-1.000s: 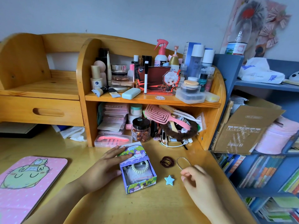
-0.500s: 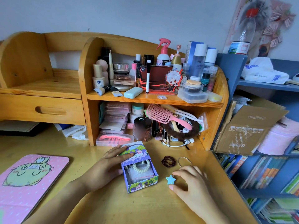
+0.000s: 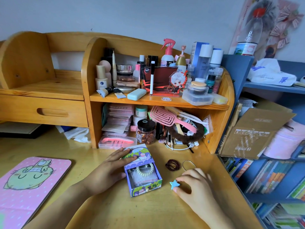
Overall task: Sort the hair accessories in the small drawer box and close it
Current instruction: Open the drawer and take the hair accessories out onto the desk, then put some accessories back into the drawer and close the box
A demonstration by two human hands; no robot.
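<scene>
The small purple drawer box (image 3: 139, 154) stands on the wooden desk with its drawer (image 3: 146, 187) pulled out toward me. A pale green coil hair tie (image 3: 146, 170) lies in the drawer on a clear plastic bag. My left hand (image 3: 107, 171) rests on the box, fingers flat on its lid and thumb at its left side. My right hand (image 3: 196, 184) pinches a blue star hair clip (image 3: 174, 183) between thumb and fingers, just right of the drawer. A dark red hair tie (image 3: 172, 165) and a thin metal ring (image 3: 188, 164) lie behind that hand.
A wooden shelf unit (image 3: 156, 101) crowded with cosmetics, a pink brush (image 3: 166, 117) and a jar (image 3: 146, 131) stands right behind the box. A pink cartoon pad (image 3: 24, 182) lies at the left. A blue bookshelf (image 3: 272, 162) borders the desk's right edge.
My right hand has moved left and down onto the blue star clip and closed its fingers on it. My left hand has stayed on the box.
</scene>
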